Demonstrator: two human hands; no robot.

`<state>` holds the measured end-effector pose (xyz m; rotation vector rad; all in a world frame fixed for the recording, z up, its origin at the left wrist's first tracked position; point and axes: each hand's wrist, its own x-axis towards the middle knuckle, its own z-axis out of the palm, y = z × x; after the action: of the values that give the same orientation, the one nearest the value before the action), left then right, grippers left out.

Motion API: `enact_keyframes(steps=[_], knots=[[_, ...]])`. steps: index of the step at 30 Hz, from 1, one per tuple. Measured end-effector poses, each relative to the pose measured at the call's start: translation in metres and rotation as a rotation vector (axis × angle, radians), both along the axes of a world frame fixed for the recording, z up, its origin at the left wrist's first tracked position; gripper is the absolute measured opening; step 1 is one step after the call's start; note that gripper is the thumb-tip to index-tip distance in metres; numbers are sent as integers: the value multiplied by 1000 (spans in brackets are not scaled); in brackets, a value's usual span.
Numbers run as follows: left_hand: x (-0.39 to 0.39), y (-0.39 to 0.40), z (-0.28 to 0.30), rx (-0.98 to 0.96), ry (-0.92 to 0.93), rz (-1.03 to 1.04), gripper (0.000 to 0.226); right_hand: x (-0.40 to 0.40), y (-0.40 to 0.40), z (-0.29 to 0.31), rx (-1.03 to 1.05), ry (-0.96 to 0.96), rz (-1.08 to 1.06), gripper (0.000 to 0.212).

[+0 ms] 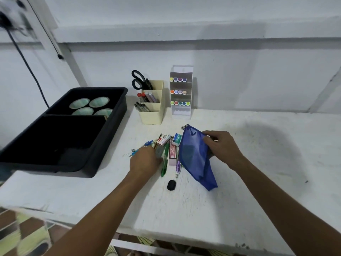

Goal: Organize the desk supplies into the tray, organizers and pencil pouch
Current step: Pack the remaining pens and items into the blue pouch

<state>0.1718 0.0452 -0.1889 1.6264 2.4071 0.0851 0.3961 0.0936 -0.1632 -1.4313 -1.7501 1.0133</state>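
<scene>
Nearest on the white desk (239, 191) lies a small black eraser (171, 185), apart from everything else. Just beyond it sits the loose pile of supplies (168, 150): a green pen (164, 163), a purple mechanical pencil (178, 166), a pink eraser bar (172, 155), a small red and white box (163, 140), a small green and white box (177, 139) and a blue compass (142, 147) at the left edge. The left hand (144, 161) rests palm down on the left part of this pile, its fingers curled down over the items (what they clamp, if anything, I cannot tell). The right hand (221, 146) grips the blue mesh pouch (196, 159) at its upper right edge, fingers closed on the fabric, so that the pouch hangs tilted with its zip end near the boxes and its lower corner touching the desk.

Farther left a black tray (110, 130) holds 4 green-patterned round dishes (90, 106) in its back compartment. Behind the pile stands a cream organizer (152, 115) with black scissors (140, 80), markers and pens in its 3 steps. Just right of it a clear tiered rack (180, 108) carries 3 rows of coloured marker caps
</scene>
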Motion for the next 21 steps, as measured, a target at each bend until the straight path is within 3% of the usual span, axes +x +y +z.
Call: enact_keyframes(steps=[3,13,16,21], knots=[[2,2,-3,-36,49,-20,38,-4,1,-5,-27,21,0,27],[-4,0,15,-28,97,-105,11,-9,5,-4,-61,27,-4,26],[-12,-2,32,-80,9,-89,20,-11,8,-3,-71,36,-3,26],[-24,-8,74,-46,-360,1,53,-12,11,-3,-85,38,-2,27]])
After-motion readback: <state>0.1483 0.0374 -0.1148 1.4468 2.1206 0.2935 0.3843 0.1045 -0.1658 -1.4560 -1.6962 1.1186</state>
